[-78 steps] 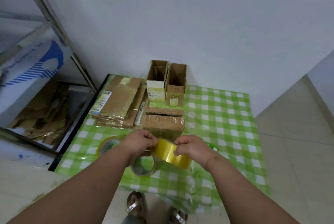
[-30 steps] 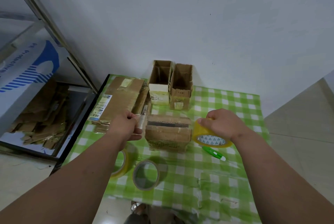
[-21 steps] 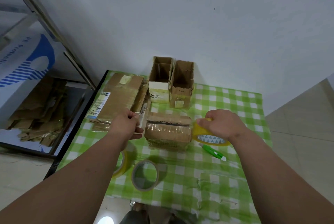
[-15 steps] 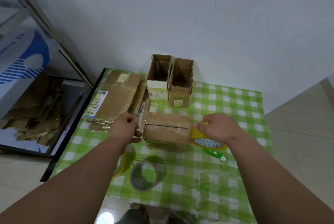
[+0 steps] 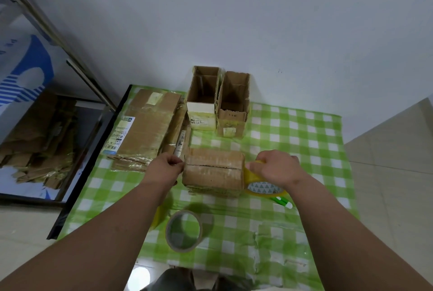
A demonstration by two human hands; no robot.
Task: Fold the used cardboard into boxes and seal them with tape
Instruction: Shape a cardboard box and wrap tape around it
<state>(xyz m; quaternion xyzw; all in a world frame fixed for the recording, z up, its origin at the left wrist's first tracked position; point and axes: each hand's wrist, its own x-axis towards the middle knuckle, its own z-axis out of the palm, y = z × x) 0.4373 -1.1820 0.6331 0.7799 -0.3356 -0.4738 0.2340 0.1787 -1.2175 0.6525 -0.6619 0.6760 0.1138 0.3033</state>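
Note:
A folded brown cardboard box [image 5: 213,171] lies on its side on the green checked tablecloth [image 5: 304,140], its flap seam facing up. My left hand [image 5: 165,168] pinches the tape's free end against the box's left end. My right hand [image 5: 275,167] grips a yellow tape roll [image 5: 262,185] at the box's right end, with a strip of tape running across the box top. A stack of flattened cardboard [image 5: 145,131] lies at the back left.
Two open upright boxes [image 5: 220,100] stand against the white wall. A near-empty tape roll [image 5: 184,231] and a second yellow roll [image 5: 159,215], partly hidden by my left arm, lie in front. A green cutter [image 5: 282,201] pokes out under the roll. Scrap cardboard [image 5: 35,140] lies on the left shelf.
I pulled the tape out in front of me, then carried it to the box. My right hand has lowered the roll to the box's right end while the left holds the tape end.

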